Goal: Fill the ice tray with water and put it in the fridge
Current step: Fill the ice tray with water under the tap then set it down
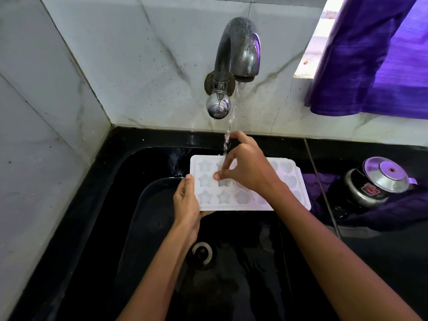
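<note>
Ice tray: the white ice tray (249, 184) is being held over the black sink (129, 205), roughly level, with its far edge sitting under the tap (236, 59). It is not resting on the basin.

Water: a thin stream of water (228, 133) is falling from the spout and landing near the tray's far edge, by the star-shaped cells on the left; heart and flower shapes are showing further right.

Left hand: the left hand (187, 202) is gripping the tray's near-left corner, thumb lying on the rim and fingers curling underneath. It seems to be carrying the tray's weight and keeping it flat so the cells are not spilling.

Right hand: the right hand (247, 172) is reaching across the top of the tray, fingers loosely spread and holding nothing, thumb and 1 fingertip touching a middle cell (whether rubbing it or guiding water into it, I cannot tell).

Filling: how many cells are holding water is hard to read on the white plastic.

Counter: a steel kettle (379, 179) is sitting on a purple cloth (393, 216) to the right of the sink, well apart from the tray.

Window: a purple curtain (375, 56) is hanging at the upper right.

Stage: filling looks underway; the fridge step is not yet begun.
</note>
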`<state>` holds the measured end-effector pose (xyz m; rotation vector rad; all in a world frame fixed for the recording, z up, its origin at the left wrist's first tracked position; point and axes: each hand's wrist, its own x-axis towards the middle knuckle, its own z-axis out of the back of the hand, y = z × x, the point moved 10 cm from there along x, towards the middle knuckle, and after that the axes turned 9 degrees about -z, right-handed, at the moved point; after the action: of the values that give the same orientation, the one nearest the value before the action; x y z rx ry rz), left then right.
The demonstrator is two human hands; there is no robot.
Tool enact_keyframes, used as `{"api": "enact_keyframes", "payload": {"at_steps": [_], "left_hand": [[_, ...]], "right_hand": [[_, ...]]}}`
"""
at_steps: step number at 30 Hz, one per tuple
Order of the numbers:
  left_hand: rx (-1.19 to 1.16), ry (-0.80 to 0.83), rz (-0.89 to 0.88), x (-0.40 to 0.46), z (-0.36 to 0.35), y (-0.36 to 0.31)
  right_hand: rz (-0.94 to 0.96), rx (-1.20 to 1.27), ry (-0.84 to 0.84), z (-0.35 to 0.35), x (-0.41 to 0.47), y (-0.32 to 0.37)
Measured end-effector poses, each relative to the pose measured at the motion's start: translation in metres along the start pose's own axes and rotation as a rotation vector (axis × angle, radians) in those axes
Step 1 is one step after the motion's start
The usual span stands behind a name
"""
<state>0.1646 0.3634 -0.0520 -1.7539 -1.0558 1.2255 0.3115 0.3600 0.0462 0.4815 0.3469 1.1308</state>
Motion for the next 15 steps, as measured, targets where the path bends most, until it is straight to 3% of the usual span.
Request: {"api": "enact_keyframes", "payload": {"at_steps": [5,10,15], "left_hand": [[0.012,0.011,-0.007,0.0,0.001,0.0],[-0.003,0.007,-0.004,0.0,0.002,-0.002],[0.005,-0.019,-0.028,0.004,0.003,-0.008]], "right_hand": [[-0.014,-0.096,0.188,-0.021,0.001,-0.002],[-0.025,0.098,-0.076,0.008,-0.003,-0.002],[0.019,0.104,0.05,-0.007,-0.015,0.0]]}}
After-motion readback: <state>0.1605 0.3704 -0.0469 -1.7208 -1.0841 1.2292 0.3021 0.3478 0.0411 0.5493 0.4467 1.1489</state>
